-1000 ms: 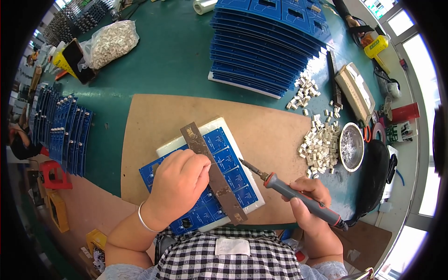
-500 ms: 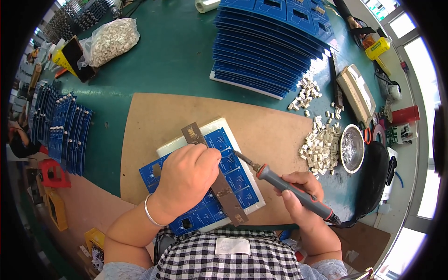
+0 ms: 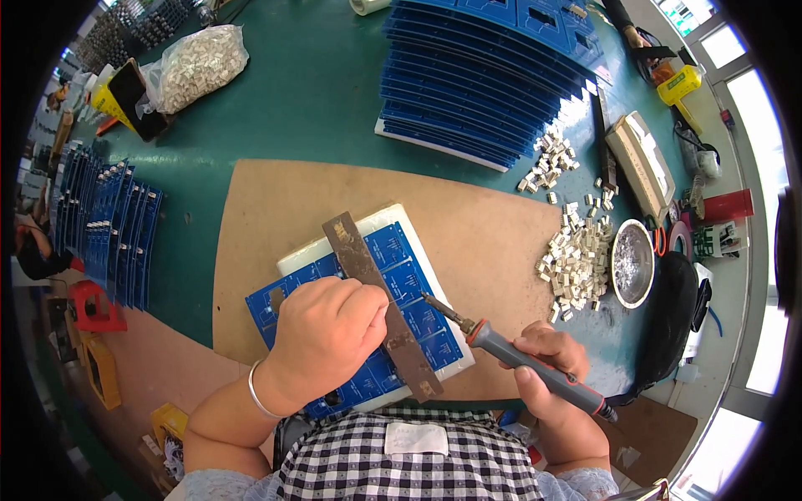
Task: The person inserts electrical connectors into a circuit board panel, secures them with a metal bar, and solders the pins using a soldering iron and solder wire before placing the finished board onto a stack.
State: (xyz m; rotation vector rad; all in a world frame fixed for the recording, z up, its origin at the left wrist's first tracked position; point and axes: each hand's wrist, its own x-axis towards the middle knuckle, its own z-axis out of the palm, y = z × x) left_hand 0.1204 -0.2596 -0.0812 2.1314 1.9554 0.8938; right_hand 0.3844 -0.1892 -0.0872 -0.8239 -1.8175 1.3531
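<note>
My right hand [image 3: 553,367] grips a grey soldering iron [image 3: 522,359] with orange-red trim, its metal tip pointing to the far left, at the blue circuit board panel [image 3: 386,246]. My left hand [image 3: 334,330] is closed above the panel. A thin bright strand, seemingly solder wire [image 3: 399,298], sticks out from its fingertips toward the iron's tip. A dark, worn flat bar [image 3: 355,250] lies diagonally across the panel, partly behind my left hand. Under the panel is a whitish pad [image 3: 317,252]. Whether the tip touches the board I cannot tell.
A brown board [image 3: 276,209] covers part of the green table. Right of it lie loose white connectors [image 3: 576,259] and a metal bowl [image 3: 632,265]. Stacked blue boards [image 3: 468,108] stand at the back; more boards [image 3: 117,234] and a bag of white parts [image 3: 200,71] are left.
The iron's tip and my left hand have both shifted slightly nearer me along the panel. The thin strand now shows clearly between my left fingers and the tip.
</note>
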